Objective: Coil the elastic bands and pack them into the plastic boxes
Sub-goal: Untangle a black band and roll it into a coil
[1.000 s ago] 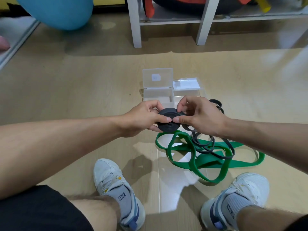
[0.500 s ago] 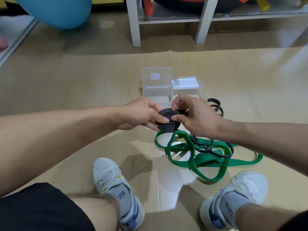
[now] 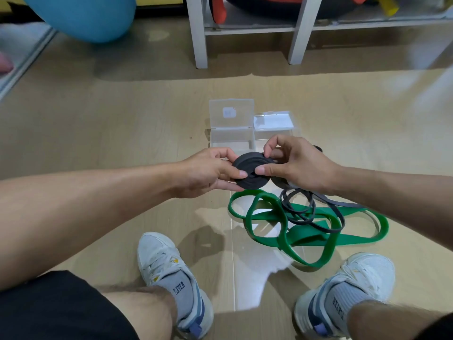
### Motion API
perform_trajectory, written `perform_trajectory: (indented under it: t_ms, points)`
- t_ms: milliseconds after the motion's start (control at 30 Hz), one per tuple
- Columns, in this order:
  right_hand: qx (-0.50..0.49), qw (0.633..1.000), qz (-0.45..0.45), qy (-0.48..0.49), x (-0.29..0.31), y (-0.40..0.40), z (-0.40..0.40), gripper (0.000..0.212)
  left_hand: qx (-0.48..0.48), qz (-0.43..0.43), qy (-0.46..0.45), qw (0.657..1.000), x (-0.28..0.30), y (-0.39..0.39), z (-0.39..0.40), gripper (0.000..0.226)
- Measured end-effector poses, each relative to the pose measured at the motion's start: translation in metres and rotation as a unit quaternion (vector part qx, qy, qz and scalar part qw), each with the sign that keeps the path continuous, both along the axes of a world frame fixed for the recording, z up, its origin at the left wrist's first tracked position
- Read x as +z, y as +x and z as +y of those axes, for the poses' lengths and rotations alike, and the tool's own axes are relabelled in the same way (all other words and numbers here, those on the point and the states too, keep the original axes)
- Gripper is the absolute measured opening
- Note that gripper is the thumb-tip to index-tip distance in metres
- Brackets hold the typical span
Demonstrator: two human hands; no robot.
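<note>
Black rubber, wound into a flat disc — the coil (image 3: 251,171) is held in the air just in front of the open plastic box (image 3: 231,138). The left hand (image 3: 206,171) pinches the coil between thumb and fingers, seemingly to stop the turns springing loose. The right hand (image 3: 297,165) grips its far edge, probably feeding the band's loose tail (image 3: 316,207), which trails down onto the green band (image 3: 282,229) — lying tangled on the floor below the coil. A second box (image 3: 274,123) sits beside the open one.
</note>
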State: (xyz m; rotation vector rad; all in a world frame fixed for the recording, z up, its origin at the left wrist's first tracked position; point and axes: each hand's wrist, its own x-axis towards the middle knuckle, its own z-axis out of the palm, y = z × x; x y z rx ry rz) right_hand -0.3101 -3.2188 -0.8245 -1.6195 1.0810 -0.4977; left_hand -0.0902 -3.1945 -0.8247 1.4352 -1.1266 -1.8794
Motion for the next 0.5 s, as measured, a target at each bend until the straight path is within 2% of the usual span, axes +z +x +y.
perform_trajectory:
  t_ms: [67, 167, 233, 500]
  points:
    - [0.023, 0.999, 0.031, -0.027, 0.0, 0.0, 0.005, 0.027, -0.037, -0.051, -0.029, 0.998, 0.003, -0.002, 0.0, 0.026]
    - [0.049, 0.981, 0.135, -0.128, -0.003, 0.004, 0.015, 0.025, -0.094, -0.166, -0.098, 0.977, 0.007, -0.008, 0.002, 0.034]
    - [0.043, 0.976, 0.151, -0.149, -0.004, 0.004, 0.018, 0.026, -0.094, -0.208, -0.132, 0.965, 0.008, -0.014, 0.004, 0.034]
    - [0.005, 0.984, 0.14, -0.109, -0.002, 0.0, 0.008, 0.038, -0.034, -0.176, -0.133, 0.975, 0.005, -0.014, 0.005, 0.016]
